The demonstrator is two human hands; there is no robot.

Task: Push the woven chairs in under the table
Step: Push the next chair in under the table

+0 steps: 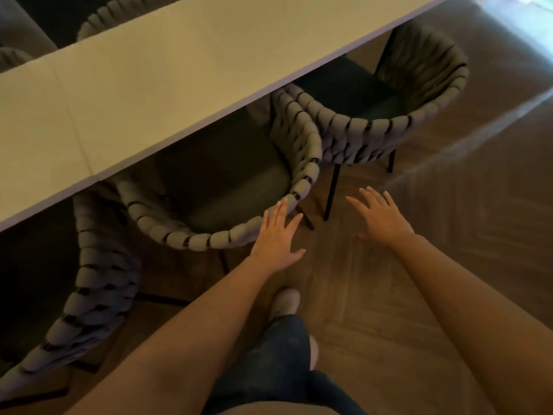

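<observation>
A dim room with a brown herringbone wood floor (389,295) fills the lower half of the view. The long pale rectangular surface (179,70) runs as a diagonal band from 9 o'clock up to 1 o'clock.

Three grey chairs woven from thick padded rope on thin black legs stand along its near edge:
- **Left woven chair (98,280), at 8 o'clock:** it looks the furthest out, with its back trailing toward the bottom corner.
- **Middle woven chair (209,239), near centre:** the front of its dark seat is under the surface, while the curved back rim stands out over the floor.
- **Right woven chair (374,127), at 2 o'clock:** it is partly under too, and its arm crowds against the middle chair's arm just below the surface edge.

More woven backs (119,13) show across the surface at 11 o'clock.

The person's left hand (276,241) is flat with straight fingers. Its fingertips are at the middle chair's rim, though whether they touch it cannot be told. The right hand (380,217) is spread wide and holds nothing, hovering over the floor between the middle and right chairs. A pale slipper (285,302) shows at 6 o'clock.

The task seems partway done: none of the near chairs looks fully tucked in. The middle one probably needs the last shove, and the left one needs the most.
</observation>
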